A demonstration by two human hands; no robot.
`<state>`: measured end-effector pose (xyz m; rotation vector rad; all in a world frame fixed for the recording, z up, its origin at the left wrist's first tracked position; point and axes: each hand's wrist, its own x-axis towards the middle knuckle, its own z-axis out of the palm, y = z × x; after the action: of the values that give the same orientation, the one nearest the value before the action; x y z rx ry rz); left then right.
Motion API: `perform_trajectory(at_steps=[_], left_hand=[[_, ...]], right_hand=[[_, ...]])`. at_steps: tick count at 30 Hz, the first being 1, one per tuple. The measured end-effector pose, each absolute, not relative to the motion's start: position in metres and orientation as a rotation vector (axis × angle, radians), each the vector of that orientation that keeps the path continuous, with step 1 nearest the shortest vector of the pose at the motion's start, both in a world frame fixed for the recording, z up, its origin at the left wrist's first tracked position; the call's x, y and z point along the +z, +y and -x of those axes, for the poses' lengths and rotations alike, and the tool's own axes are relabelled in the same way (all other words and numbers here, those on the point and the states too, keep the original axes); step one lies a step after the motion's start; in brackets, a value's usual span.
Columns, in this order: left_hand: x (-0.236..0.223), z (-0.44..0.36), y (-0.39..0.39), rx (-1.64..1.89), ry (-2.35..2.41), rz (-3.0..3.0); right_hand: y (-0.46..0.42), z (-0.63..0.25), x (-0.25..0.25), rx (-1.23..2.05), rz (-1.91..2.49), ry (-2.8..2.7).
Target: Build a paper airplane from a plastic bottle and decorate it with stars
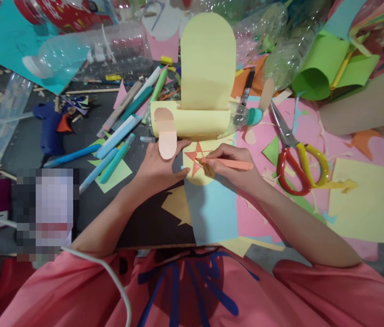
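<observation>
Several markers [120, 135] at ten o'clock, dark surface [90, 122] littered, scissors [289, 136] at three, right grip [239, 172] pinching an orange marker [236, 163], left grip [160, 165] spread wide

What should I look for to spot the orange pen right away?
Find the yellow-wrapped bottle lying on its side in the middle. Just below it, the right hand holds the orange pen over a partly coloured star on yellow paper. Only this pen is in hand; the blue and green pens to the left lie loose.
</observation>
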<state>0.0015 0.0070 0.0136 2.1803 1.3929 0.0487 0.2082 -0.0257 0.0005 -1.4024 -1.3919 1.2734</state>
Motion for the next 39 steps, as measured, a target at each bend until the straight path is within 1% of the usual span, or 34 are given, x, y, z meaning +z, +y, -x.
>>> perform_trajectory(at_steps=[5, 11, 22, 35, 39], left_hand=[[0.0128, -0.0008, 0.0073, 0.073, 1.382, -2.169], [0.0127, -0.0008, 0.0082, 0.081, 1.381, -2.156], [0.0134, -0.0012, 0.0074, 0.066, 1.382, -2.154], [0.0140, -0.0015, 0.0078, 0.081, 1.379, -2.161], [0.0136, -0.0005, 0.0079, 0.083, 1.377, -2.167]], right_hand=[[-0.0254, -0.2104, 0.0016, 1.327, 1.385, -1.403], [-0.0221, -0.2119, 0.0015, 1.219, 1.386, -1.309], [-0.0238, -0.2086, -0.0009, 1.224, 1.382, -1.329], [-0.0257, -0.2086, 0.0014, 1.349, 1.371, -1.338], [-0.0205, -0.2125, 0.0005, 1.231, 1.388, -1.290]])
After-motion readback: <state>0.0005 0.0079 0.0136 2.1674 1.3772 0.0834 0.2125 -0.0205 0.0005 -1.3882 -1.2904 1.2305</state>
